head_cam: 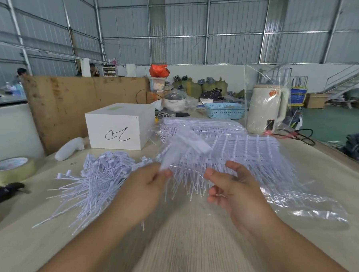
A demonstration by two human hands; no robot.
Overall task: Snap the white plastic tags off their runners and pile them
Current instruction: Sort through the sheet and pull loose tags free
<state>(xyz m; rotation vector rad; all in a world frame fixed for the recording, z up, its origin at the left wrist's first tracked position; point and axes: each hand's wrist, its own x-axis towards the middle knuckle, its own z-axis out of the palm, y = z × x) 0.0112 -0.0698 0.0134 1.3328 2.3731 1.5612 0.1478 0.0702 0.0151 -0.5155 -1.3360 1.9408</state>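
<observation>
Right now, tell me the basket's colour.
Light blue; the basket shows in the head view, at the table's far end.

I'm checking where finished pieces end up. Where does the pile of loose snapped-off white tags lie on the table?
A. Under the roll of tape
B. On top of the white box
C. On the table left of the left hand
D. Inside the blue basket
C: the pile of loose white tags lies spread on the table, left of the left hand and in front of the white box.

white tags, blue basket, wht box w/ blk scribble
</observation>
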